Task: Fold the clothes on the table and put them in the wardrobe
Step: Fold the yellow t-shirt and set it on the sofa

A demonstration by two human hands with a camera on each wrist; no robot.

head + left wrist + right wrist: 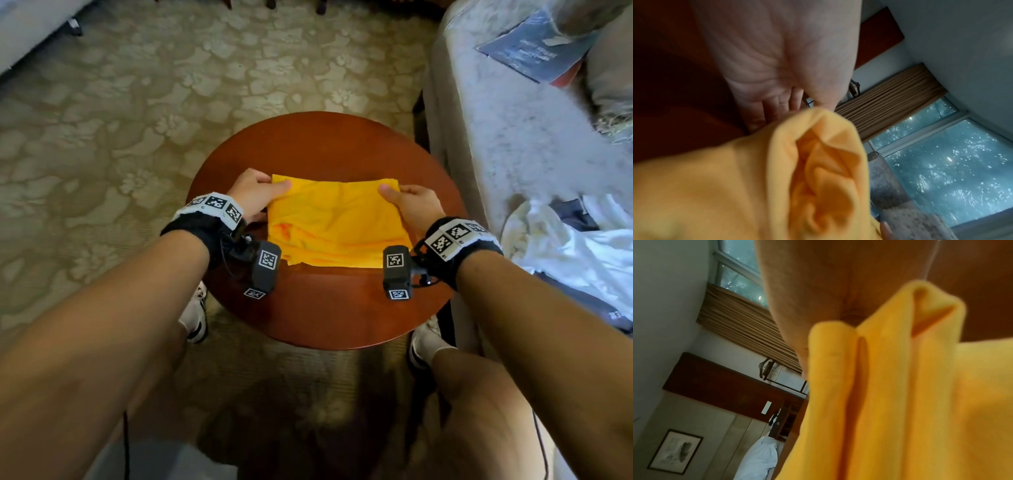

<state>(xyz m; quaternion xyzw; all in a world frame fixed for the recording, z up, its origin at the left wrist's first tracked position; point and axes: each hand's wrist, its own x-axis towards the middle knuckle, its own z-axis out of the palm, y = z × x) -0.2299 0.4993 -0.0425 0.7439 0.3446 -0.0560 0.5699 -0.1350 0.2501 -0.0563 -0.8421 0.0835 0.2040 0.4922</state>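
A folded yellow garment (334, 222) lies on the round red-brown wooden table (325, 308). My left hand (255, 193) grips its far left corner, thumb on top and fingers under the cloth. My right hand (409, 202) grips the far right corner the same way. In the left wrist view the palm (764, 53) sits above bunched yellow folds (818, 162). In the right wrist view the yellow layers (890, 386) hang under the thumb (807, 296). Fingertips are hidden under the fabric.
A grey sofa (513, 137) stands right of the table with a blue booklet (534, 48) and white clothes (582, 246) on it. Patterned carpet (120, 120) surrounds the table. My shoes (197, 315) are beside the table's near edge. A dark wooden wardrobe (731, 391) shows in the right wrist view.
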